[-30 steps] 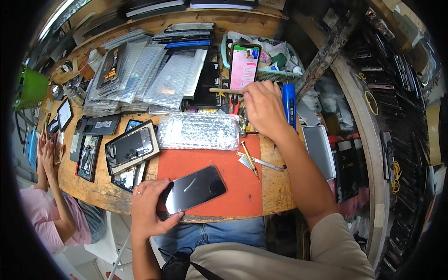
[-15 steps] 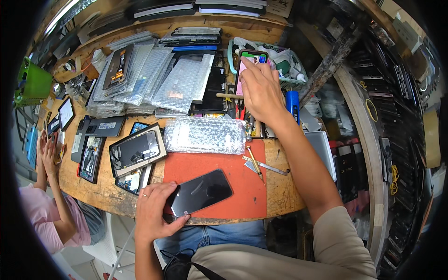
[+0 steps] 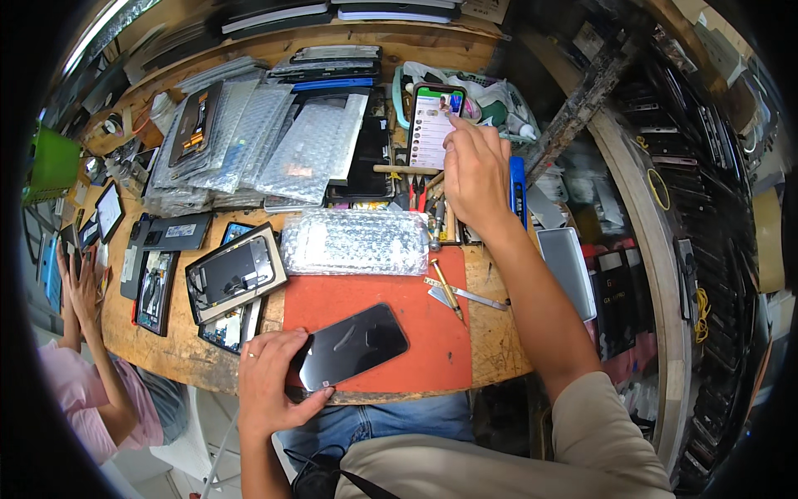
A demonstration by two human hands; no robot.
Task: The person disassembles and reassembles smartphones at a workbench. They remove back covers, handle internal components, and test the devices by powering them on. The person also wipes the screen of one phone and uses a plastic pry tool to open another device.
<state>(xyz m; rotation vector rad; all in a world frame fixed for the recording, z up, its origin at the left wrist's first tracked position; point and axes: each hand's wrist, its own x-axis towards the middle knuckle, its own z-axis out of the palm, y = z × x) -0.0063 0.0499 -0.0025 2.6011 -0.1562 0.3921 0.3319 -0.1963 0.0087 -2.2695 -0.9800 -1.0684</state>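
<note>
My left hand grips the left end of a black smartphone, its thumb along the near edge and its fingers at the far corner. This phone lies tilted, dark screen up, on an orange-red mat. Farther off, my right hand reaches out empty, its index finger at the lit screen of a second phone, the other fingers partly curled. That phone leans upright before a basket and shows a list with small round pictures. Whether the fingertip touches the glass I cannot tell.
A bubble-wrapped packet borders the mat's far edge. A brass screwdriver lies at its right. Left are a box with a phone part and an opened phone. Bubble-wrap sleeves pile behind. Another person's hands work far left.
My right hand has drawn back slightly down and right from the upright phone, uncovering its screen, which changed from pink to a white list. My left hand keeps its grip.
</note>
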